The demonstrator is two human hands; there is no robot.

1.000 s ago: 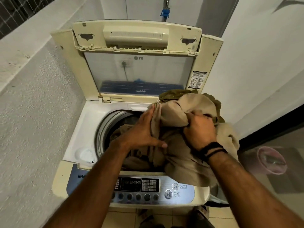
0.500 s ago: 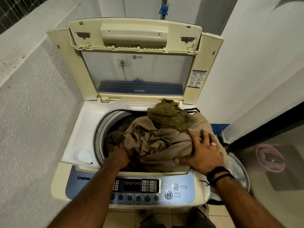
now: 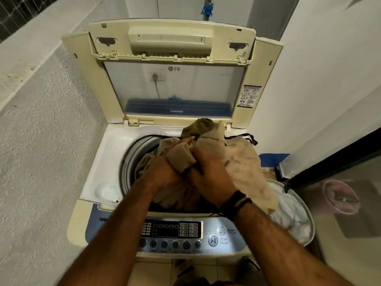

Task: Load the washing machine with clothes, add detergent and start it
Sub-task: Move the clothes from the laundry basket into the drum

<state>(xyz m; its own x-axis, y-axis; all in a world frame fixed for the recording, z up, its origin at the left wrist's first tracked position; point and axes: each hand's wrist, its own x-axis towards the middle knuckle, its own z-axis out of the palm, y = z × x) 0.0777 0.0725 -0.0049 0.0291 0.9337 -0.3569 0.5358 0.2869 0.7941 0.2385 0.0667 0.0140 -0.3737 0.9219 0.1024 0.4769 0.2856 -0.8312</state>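
Observation:
A cream top-loading washing machine (image 3: 99, 157) stands in front of me with its lid (image 3: 171, 42) propped upright. A bundle of beige clothes (image 3: 243, 162) with an olive green garment (image 3: 201, 125) on top sits over the drum opening (image 3: 132, 155). My left hand (image 3: 162, 172) grips a fold of the beige cloth at the bundle's left side. My right hand (image 3: 212, 176) grips the cloth just beside it, a black band on its wrist. The two hands touch. The control panel (image 3: 177, 230) with its start/pause button (image 3: 213, 240) lies below my wrists.
A rough wall runs close along the left. A white laundry basket (image 3: 294, 215) stands at the machine's right side, under the hanging cloth. A dark-framed glass door (image 3: 340, 182) is at the right. A blue tap (image 3: 207, 9) hangs above the lid.
My right hand has left the top of the pile and closed on the cloth beside my left hand. My left hand came up out of the drum. The bundle is lifted and bunched higher.

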